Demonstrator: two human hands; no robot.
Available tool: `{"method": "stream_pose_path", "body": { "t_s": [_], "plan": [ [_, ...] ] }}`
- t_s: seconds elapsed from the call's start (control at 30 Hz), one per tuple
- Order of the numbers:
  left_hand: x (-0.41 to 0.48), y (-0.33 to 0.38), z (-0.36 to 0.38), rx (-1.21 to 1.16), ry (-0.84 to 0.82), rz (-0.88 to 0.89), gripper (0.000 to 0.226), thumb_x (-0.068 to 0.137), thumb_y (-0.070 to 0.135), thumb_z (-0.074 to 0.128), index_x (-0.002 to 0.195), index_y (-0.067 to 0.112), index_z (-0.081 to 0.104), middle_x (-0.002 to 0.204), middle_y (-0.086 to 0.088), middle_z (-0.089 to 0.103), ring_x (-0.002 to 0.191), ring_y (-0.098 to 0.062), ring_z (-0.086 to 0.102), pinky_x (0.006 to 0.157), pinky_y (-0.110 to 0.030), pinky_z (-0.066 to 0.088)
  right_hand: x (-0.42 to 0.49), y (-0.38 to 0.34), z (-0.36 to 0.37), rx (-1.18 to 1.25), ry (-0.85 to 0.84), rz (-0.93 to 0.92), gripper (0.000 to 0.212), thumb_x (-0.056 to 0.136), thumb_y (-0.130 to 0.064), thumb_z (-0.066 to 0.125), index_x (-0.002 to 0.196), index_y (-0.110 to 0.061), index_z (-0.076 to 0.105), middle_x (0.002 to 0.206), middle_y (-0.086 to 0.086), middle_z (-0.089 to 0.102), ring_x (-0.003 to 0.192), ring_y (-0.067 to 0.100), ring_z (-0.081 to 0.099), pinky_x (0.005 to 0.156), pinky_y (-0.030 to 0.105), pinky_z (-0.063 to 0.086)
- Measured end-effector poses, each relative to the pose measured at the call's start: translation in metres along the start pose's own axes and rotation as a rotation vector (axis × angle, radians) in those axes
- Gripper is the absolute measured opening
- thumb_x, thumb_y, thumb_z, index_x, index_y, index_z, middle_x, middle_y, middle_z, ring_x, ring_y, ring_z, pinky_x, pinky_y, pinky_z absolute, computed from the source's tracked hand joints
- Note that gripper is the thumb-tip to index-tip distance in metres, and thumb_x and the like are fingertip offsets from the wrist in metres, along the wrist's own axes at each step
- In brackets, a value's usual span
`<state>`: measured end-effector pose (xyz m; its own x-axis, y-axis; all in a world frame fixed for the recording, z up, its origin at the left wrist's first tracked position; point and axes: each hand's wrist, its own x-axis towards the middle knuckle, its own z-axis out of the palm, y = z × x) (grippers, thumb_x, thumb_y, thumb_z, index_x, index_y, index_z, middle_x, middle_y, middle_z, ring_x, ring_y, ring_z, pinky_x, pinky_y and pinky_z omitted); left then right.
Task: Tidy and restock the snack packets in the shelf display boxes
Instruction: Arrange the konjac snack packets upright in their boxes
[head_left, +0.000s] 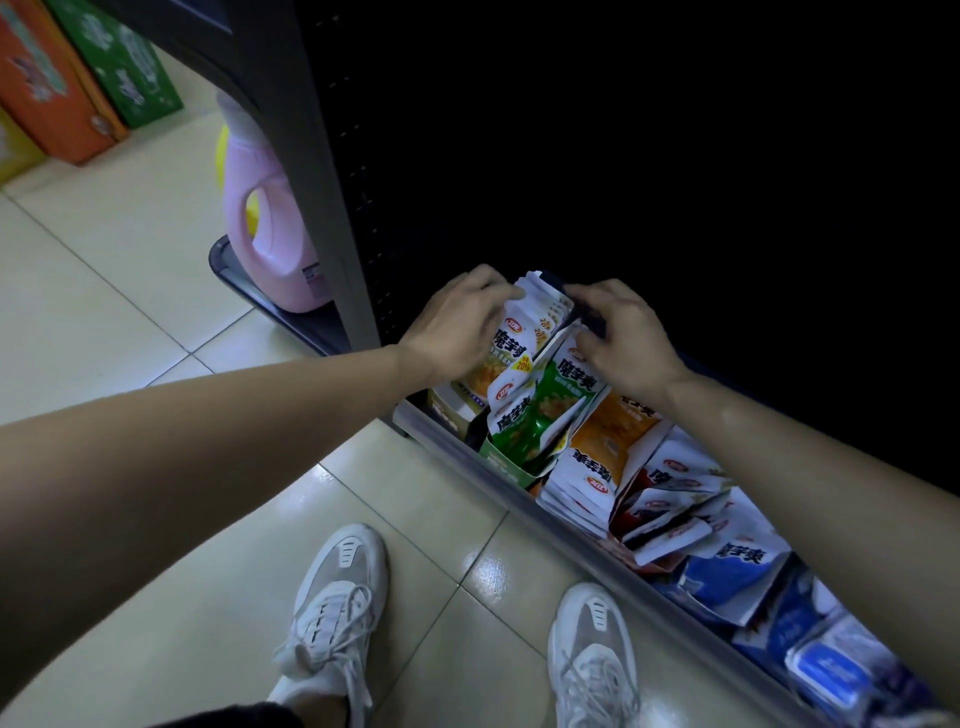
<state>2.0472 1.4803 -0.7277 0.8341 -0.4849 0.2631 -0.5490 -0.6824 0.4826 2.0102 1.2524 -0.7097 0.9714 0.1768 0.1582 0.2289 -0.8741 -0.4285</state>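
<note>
Hands (457, 325) pinch glossy flat packets (543, 306).

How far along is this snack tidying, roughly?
Done: nothing looks finished yet. In hand: the left hand and right hand grip an upright stack of packets at the left end of the shelf. Left: green packets lean askew, and orange packets, red packets and blue packets lie jumbled further along.
</note>
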Motion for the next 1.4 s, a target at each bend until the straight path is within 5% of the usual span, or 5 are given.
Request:
{"method": "stream_pose_path", "body": {
  "t_s": [0.2,0.43,0.77,0.97,1.4],
  "plan": [
    [-0.029,0.027,-0.026,-0.282,-0.268,-0.248,0.057,0.078,0.069,0.065,0.118,0.029,0.065,0.087,0.017,0.066,0.083,0.003,0.061,0.072,-0.02,0.046,-0.024,-0.015,-0.021,0.151,-0.197,0.006,0.021,0.093,-0.019,0.068,0.113,-0.013,0.07,0.103,-0.002,0.063,0.095,0.011,0.058,0.092,0.032,0.051],
    [-0.046,0.033,-0.019,-0.164,-0.279,-0.217,0.023,0.087,0.02,0.078,0.109,0.016,0.072,0.087,0.01,0.067,0.07,0.007,0.057,0.077,-0.026,0.052,-0.052,-0.023,-0.031,0.157,-0.556,0.02,0.031,0.084,-0.039,0.076,0.112,-0.025,0.073,0.113,-0.014,0.067,0.104,0.001,0.061,0.095,0.025,0.049],
    [-0.022,0.053,-0.02,-0.189,0.027,0.043,0.017,0.098,0.023,0.064,0.108,0.014,0.074,0.097,0.005,0.066,0.084,-0.008,0.06,0.077,-0.025,0.048,-0.072,-0.018,-0.028,0.226,-0.328,0.049,0.015,0.089,-0.023,0.073,0.101,-0.014,0.073,0.095,-0.006,0.069,0.087,0.0,0.065,0.084,0.028,0.056],
    [0.01,0.069,0.004,-0.082,-0.189,0.079,0.023,0.1,0.02,0.061,0.118,0.009,0.072,0.117,-0.008,0.071,0.106,-0.022,0.065,0.094,-0.036,0.052,-0.066,-0.004,-0.021,0.268,0.145,0.258,0.035,0.086,-0.026,0.077,0.103,-0.011,0.049,0.092,-0.004,0.054,0.08,0.017,0.058,0.069,0.033,0.052],
    [-0.045,0.088,-0.004,-0.217,-0.208,-0.14,0.05,0.071,0.067,0.076,0.103,0.033,0.06,0.088,0.013,0.061,0.077,-0.006,0.06,0.068,-0.03,0.051,-0.045,0.011,-0.009,0.026,0.042,0.216,0.012,0.093,-0.023,0.069,0.084,-0.015,0.07,0.076,-0.001,0.061,0.075,0.013,0.059,0.067,0.028,0.048]
  ]
}}
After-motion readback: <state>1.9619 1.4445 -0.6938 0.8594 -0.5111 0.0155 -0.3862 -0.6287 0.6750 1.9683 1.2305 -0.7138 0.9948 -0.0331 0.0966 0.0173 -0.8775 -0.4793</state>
